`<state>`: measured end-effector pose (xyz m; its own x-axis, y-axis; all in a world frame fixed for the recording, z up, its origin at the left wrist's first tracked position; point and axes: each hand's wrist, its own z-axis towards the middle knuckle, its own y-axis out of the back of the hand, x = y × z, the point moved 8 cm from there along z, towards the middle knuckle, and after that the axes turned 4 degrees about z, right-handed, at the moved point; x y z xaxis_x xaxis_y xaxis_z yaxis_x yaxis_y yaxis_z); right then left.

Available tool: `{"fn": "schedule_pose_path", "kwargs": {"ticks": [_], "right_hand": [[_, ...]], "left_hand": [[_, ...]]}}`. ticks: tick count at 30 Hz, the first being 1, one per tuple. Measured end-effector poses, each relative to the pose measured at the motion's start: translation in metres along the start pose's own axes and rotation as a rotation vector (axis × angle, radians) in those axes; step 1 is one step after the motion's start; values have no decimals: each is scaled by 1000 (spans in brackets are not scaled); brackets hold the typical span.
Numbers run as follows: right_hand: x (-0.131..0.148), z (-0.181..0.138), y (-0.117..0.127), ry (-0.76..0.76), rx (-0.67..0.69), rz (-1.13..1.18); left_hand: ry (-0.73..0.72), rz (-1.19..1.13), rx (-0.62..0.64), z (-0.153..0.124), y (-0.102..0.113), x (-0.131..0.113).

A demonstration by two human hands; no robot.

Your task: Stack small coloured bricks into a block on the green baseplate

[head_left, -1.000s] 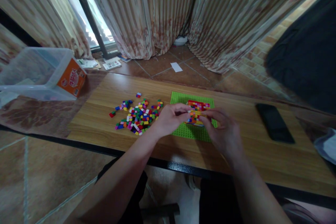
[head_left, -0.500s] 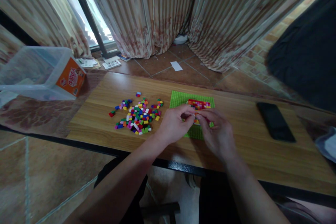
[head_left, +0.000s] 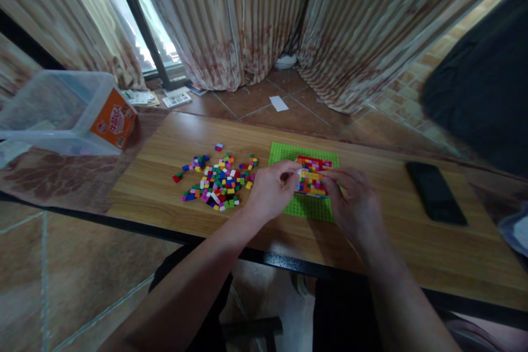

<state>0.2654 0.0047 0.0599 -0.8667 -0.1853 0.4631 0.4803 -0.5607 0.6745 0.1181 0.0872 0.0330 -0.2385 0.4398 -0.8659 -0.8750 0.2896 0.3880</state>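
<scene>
On a green studded baseplate (head_left: 303,210) stands a block built of many coloured toy bricks (head_left: 312,180), with rows of red, yellow, orange and purple. My left hand (head_left: 270,190) is at its left edge, thumb and forefinger pinched on a small white brick (head_left: 298,172). At the right edge, my right hand (head_left: 357,201) has its thumb and forefinger close together against or just over the bricks. Whether a piece sits between those right fingertips is too small to make out. Loose coloured bricks (head_left: 220,181) lie heaped left of the baseplate.
The wooden table (head_left: 140,187) carries a black phone (head_left: 436,192) on the right. Beyond its left end is a clear plastic bin (head_left: 61,143) with an orange label. Curtains (head_left: 247,22) hang behind, and a white paper (head_left: 278,103) lies on the floor.
My hands have moved apart from their meeting point over the bricks. The right hand has shifted right, uncovering more of the built block.
</scene>
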Motion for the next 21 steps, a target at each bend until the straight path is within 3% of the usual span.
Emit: {"fn": "schedule_pose_path", "kwargs": {"ticks": [11,21], "right_hand": [[4,-4,-3,35,106,-28],[4,-4,-7,21,58,-45]], "left_hand": [[-19,100,27,2,2,0],[-13,168,80,0,0,-2]]}}
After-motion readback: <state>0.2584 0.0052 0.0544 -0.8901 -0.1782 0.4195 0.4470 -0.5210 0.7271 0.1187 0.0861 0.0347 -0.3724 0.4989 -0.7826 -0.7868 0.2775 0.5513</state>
